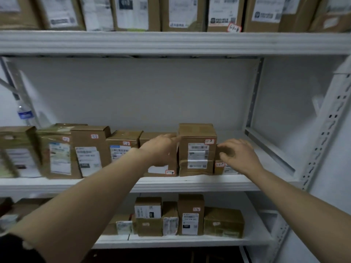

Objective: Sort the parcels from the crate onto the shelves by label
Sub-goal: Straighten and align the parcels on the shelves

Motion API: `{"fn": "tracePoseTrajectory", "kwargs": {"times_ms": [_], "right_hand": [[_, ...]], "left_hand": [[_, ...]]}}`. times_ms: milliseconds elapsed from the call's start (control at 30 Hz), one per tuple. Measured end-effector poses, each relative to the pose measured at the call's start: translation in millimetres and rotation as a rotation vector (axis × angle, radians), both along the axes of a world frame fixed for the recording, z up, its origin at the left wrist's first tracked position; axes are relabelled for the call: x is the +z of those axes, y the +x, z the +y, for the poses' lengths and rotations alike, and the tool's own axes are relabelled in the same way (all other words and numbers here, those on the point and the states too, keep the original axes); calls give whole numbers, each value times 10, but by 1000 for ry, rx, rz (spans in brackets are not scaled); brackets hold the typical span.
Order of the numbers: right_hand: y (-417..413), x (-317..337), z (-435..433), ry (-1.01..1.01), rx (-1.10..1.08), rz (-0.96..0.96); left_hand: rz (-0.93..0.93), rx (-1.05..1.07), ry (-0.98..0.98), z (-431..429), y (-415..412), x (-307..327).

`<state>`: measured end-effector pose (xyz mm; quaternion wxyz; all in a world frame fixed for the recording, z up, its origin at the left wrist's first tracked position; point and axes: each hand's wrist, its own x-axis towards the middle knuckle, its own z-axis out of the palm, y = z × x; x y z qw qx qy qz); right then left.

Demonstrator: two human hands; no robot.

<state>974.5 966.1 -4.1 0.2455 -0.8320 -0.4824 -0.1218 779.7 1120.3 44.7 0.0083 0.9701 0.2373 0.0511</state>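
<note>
Right hand (239, 155) grips small parcel (219, 166), shelf (190, 184)

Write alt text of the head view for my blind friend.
A person's left hand touches a tall parcel on the middle shelf while the right hand grips a small parcel beside it. Labelled parcels also stand on the upper shelf and lower shelf.

Brown labelled parcels (197, 133) stand upright on shelves (190, 184).

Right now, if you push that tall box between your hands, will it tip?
Probably stiff: the tall box is square-cornered cardboard. It stands higher than its neighbours, so a high push might tip it, though the small box beside may prop it.
</note>
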Motion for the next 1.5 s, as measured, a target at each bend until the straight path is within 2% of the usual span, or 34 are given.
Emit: {"fn": "tracePoseTrajectory", "kwargs": {"times_ms": [200,400,633,1033,1167,1500], "right_hand": [[-1028,13,105,-18,116,-72],[-1883,43,260,-213,247,-141],[-2453,210,386,-359,343,-291],[-2711,488,279,-303,377,-322],[-2694,541,251,-276,409,-212],[-3220,1220,971,-108,555,-193]], "left_hand": [[35,57,-153,-147,-896,-302],[71,90,-248,-248,-1556,-465],[35,223,-235,-258,-2122,-374],[-16,321,-183,-450,-2458,-116],[-16,326,-149,-518,-2456,13],[-70,431,-5,-129,-3030,660]]}}
